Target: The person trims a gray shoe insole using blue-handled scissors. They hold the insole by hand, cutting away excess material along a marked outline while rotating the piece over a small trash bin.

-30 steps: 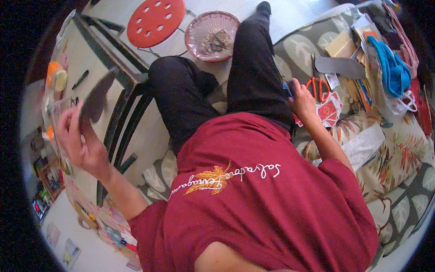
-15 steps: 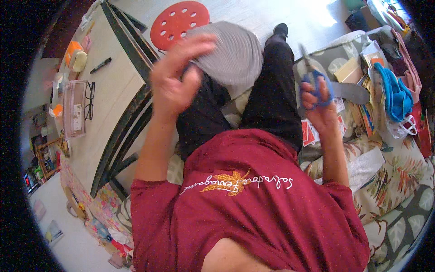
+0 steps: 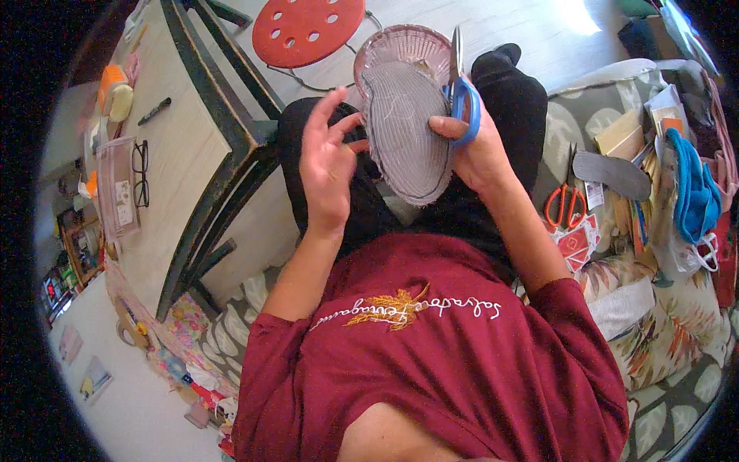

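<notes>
Head | R grip pinching insole edge + scissors | L grip spread, opp. side

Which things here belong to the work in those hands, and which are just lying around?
In use:
grey ribbed sole-shaped piece, held in the right hand
blue-handled metal scissors, same hand

Apparently just lying about:
orange-handled scissors on the patterned seat
black pen on the pale tabletop
crumpled blue cloth
</notes>
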`<state>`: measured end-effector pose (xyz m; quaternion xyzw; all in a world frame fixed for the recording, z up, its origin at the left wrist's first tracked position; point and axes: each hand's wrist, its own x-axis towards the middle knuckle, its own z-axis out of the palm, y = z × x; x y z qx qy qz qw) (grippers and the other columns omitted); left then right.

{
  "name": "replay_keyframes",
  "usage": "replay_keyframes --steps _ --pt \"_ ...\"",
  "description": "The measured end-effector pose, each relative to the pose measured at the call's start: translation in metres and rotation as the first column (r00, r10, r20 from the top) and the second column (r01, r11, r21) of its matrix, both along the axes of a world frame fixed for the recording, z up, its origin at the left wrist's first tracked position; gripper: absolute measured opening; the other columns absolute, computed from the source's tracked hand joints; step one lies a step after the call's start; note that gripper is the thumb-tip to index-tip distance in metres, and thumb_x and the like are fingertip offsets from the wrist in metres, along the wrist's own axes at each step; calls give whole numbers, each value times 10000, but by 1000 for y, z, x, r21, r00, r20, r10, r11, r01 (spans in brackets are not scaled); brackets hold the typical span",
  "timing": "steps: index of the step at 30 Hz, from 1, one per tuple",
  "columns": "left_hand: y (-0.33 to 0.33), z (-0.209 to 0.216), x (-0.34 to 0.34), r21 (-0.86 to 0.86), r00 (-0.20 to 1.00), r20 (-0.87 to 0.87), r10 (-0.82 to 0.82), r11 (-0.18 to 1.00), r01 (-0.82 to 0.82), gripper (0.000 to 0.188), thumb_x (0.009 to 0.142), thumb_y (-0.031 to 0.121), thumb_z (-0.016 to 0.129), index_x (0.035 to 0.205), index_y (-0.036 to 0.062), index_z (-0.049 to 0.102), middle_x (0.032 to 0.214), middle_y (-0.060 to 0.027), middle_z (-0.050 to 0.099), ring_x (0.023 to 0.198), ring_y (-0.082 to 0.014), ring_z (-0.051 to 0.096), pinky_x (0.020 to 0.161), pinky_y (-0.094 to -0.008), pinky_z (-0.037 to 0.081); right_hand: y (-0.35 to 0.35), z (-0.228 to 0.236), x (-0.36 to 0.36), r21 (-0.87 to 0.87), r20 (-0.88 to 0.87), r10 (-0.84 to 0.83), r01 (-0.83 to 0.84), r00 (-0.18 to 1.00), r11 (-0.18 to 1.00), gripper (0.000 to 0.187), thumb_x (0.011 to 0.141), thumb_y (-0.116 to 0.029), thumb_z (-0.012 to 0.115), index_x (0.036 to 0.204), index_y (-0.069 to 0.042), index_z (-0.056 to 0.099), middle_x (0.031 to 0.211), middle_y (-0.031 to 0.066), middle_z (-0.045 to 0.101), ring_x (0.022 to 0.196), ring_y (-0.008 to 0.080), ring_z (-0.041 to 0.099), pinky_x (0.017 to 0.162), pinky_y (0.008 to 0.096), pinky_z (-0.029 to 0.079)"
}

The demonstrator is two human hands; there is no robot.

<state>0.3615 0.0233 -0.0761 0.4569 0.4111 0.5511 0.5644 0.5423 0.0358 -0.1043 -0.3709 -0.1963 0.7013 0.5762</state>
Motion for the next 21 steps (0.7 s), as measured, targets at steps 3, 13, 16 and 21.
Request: replay_keyframes --steps 3,13,16,21 --pt "19 -20 -4 -422 928 372 -4 890 173 498 890 321 486 1251 -5 382 1208 -96 478 1038 -199 512 830 -299 444 7 -14 6 107 387 -28 -15 921 994 1021 553 -18 752 1386 -57 162 1197 127 466 1006 207 515 869 315 421" --pt "83 -47 11 -360 975 186 -118 916 179 462 735 -3 619 1160 -17 437 1060 -109 567 942 -200 564 854 -327 443 21 -36 0 -26 447 73 -68 891 997 881 643 -119 733 1362 -43 230 1053 79 512 949 164 513 830 282 422" --pt "100 -56 0 -352 977 149 -154 915 198 451 737 1 620 1151 -20 443 1050 -109 570 928 -196 566 844 -324 447 30 -36 5 -10 579 28 -27 815 1000 749 743 -297 646 1330 -7 282 897 35 502 754 110 502 707 246 421" --pt "114 -66 -9 -403 955 238 -177 876 263 380 760 15 607 1113 -24 473 1014 -101 584 911 -185 571 823 -316 454 29 -48 17 61 391 128 -164 911 985 611 777 -293 632 1258 -6 390 936 75 570 803 132 547 723 250 436"
